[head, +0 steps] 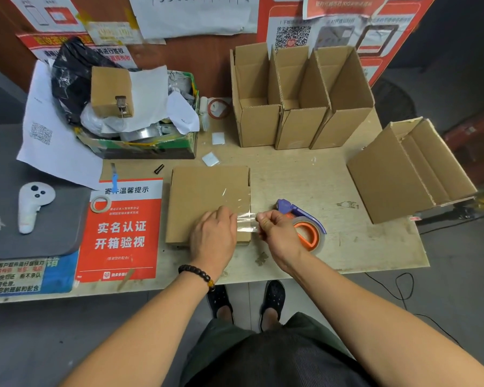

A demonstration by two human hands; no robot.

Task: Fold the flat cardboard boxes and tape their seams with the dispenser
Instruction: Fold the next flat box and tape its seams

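The light is soft and even, a bit dim. It seems to come from above. The table (305, 174) is the brightest part. Away from the table, the floor and the far right corner look dark and gray. Shadows on the table are faint. The clear tape (245, 216) near the table's front edge shines with small white glare. The picture bends at the edges, like a fish-eye. Words on the posters behind the table look blurry and washed out.

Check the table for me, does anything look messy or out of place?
Yes. The green box at the back left is overflowing with a black bag, papers and a small carton sitting tilted on top. The open boxes stand neatly.
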